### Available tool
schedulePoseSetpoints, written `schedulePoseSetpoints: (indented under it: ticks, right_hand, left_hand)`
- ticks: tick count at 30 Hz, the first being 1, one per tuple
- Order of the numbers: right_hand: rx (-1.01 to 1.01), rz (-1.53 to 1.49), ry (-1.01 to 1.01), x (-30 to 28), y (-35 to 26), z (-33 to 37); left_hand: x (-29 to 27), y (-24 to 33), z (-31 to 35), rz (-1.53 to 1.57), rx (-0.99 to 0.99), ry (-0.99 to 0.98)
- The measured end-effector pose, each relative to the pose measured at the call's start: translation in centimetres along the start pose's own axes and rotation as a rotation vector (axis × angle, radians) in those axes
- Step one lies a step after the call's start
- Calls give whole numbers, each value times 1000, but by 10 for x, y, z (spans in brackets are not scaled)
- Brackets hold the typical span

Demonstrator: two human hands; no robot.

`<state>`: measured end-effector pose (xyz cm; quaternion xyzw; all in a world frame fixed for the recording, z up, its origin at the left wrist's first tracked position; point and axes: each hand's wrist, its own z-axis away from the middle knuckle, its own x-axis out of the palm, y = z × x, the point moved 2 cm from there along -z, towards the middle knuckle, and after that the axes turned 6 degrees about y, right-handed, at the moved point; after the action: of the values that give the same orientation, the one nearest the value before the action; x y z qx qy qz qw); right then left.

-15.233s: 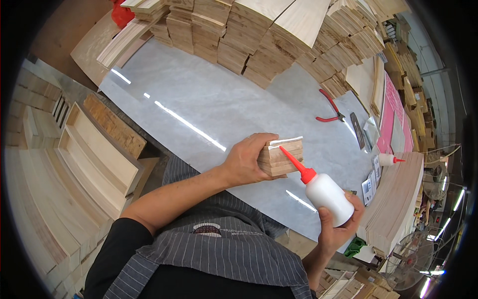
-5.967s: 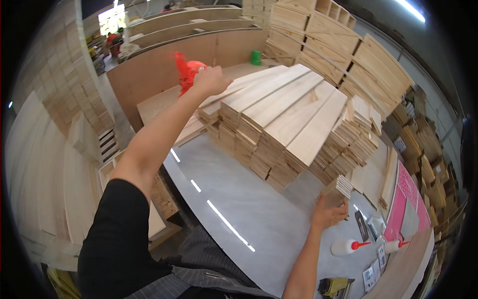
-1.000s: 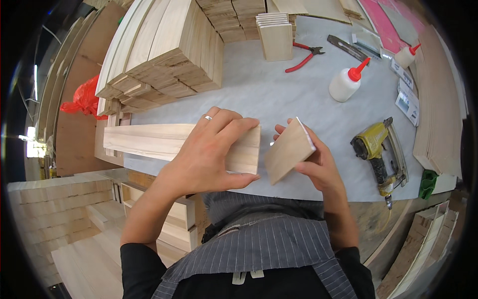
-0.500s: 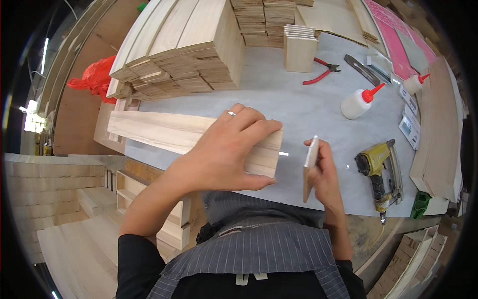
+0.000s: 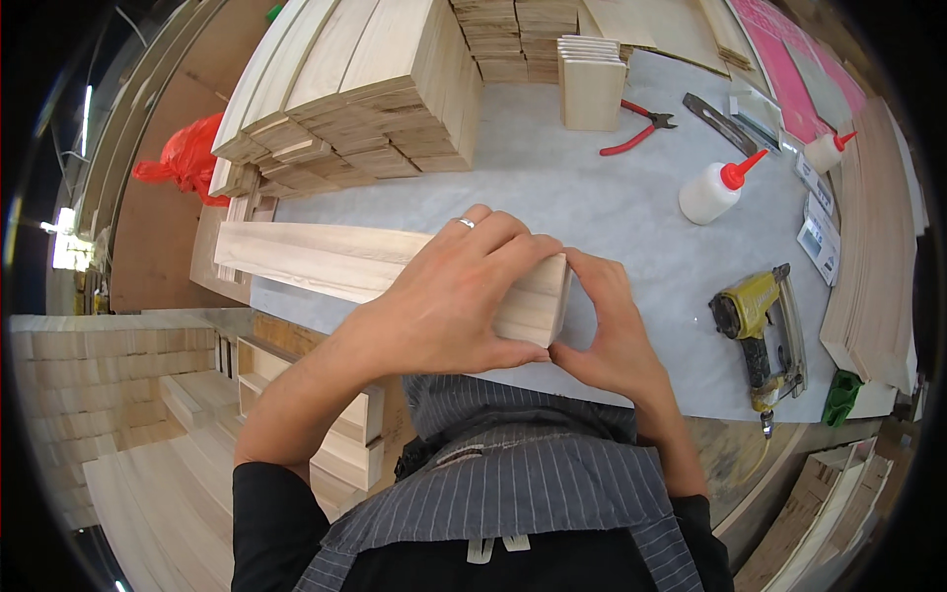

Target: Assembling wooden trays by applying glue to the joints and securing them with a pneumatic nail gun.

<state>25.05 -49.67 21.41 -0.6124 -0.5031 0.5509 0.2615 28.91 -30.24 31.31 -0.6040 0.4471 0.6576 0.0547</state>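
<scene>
A long pale wooden piece (image 5: 311, 257) lies crosswise at the near side of the bench, its right end in front of the person's body and its other end reaching left. A small board (image 5: 563, 304), seen almost edge-on, stands at that right end; the 2 look to be touching, though the hands partly hide the join.

The left hand (image 5: 444, 301) spans the long piece from above, fingers bent over the far edge and thumb set wide of them along the near edge, gripping across its width. It wears 1 ring (image 5: 466, 223). The right hand (image 5: 614, 331) pinches the small board between index finger and thumb, 1 at each of its 2 edges; its remaining fingers are hidden, so I cannot tell how they lie.

Beyond the hands, on the grey bench top (image 5: 612, 197), a white bottle with a red nozzle (image 5: 710, 192) tilts to the right, and a yellow and black nail gun (image 5: 758, 331) lies nearer the person. Farther back are red-handled pliers (image 5: 641, 136), beside an upright bundle of small boards (image 5: 592, 94) with whitish top edges. A big pile of boards (image 5: 365, 113) fills the back left, and a red plastic bag (image 5: 185, 158) sits just left of it.
</scene>
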Motion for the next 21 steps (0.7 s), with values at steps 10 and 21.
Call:
schedulePoseSetpoints:
  ticks: [10, 21]
  right_hand:
    - [46, -194, 7, 4, 14, 4]
    - [37, -149, 8, 8, 12, 3]
  left_hand:
    - [1, -1, -7, -6, -86, -63]
    - [10, 0, -6, -34, -69, -98]
